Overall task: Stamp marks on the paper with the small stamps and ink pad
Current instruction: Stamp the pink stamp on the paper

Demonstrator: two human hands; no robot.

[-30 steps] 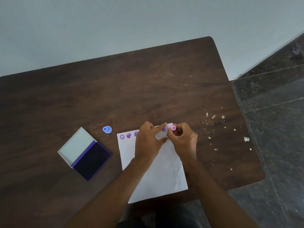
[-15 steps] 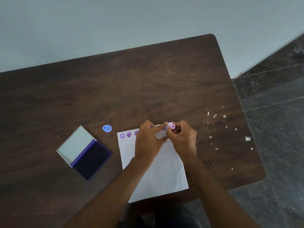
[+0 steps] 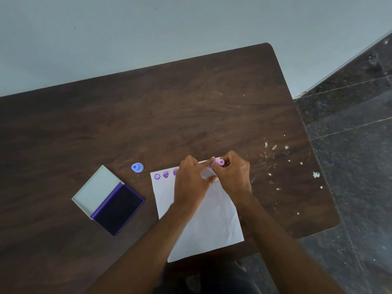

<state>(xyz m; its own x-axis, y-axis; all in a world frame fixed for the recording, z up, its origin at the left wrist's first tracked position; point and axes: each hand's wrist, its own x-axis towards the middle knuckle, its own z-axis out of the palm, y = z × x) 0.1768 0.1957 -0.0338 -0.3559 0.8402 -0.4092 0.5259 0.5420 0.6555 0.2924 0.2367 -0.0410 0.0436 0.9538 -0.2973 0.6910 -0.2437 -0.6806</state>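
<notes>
over the paper (image 3: 203, 225), right hand (image 3: 232, 177) pinches pink stamp (image 3: 220, 161).

A single wide-angle camera on the person's head looks forward and steeply down over a dark wooden tabletop (image 3: 191, 107), close enough that both forearms rise from the bottom edge. A pale wall (image 3: 148, 28) fills the top of the view, with dark floor (image 3: 350, 145) at right.

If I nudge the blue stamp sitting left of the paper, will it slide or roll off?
The blue stamp stands upright on its wide round base, so a low nudge probably slides it. It looks like small, light plastic, so it may tip; once on its side, its round body could roll across the table.
</notes>
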